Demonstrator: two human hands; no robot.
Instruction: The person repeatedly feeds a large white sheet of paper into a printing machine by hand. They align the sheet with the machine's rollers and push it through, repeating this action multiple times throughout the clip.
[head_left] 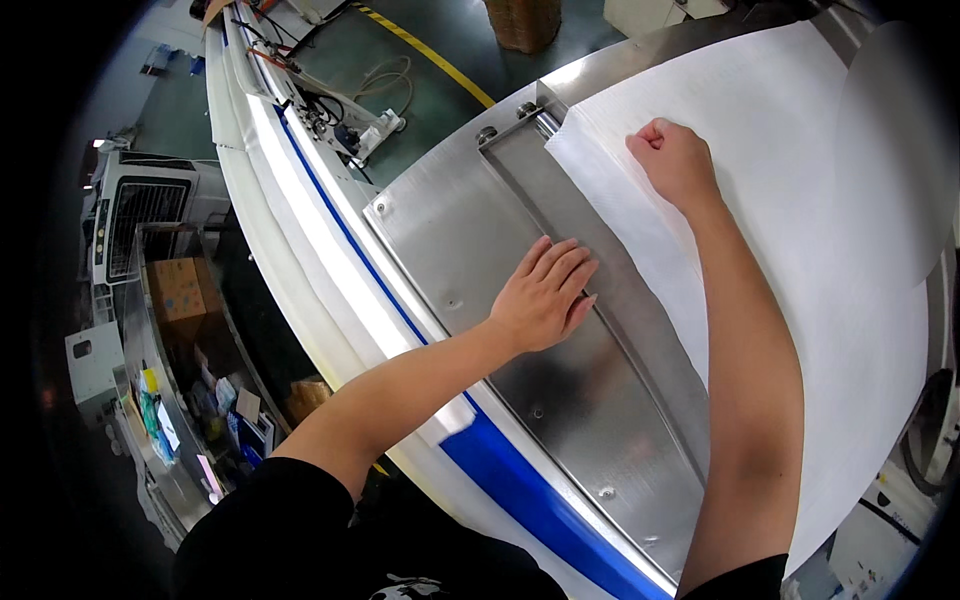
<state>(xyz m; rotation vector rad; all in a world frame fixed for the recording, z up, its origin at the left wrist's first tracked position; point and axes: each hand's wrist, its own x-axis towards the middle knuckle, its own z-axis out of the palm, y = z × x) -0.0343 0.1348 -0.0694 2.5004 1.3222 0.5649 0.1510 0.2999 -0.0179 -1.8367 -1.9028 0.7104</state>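
Observation:
My left hand (pixel 545 295) lies open, palm down, on the metal table (pixel 430 215), its fingers reaching over the rim of a long sunken channel (pixel 600 250). Farther off and to the right, my right hand (pixel 675 160) is closed in a fist over a large white sheet (pixel 800 210), near its left edge. Its palm is hidden, so whatever it may hold cannot be seen. The sheet covers the right side of the table and overhangs part of the channel. A shiny metal roller (pixel 547 122) shows at the channel's far end.
White material (pixel 290 240) and a blue strip (pixel 530 480) run along the table's left side. Beyond it stand a machine arm with cables (pixel 340 130), a cart (pixel 215 370) with a cardboard box (pixel 185 295), and a white fan unit (pixel 145 215). A yellow line (pixel 430 55) crosses the green floor.

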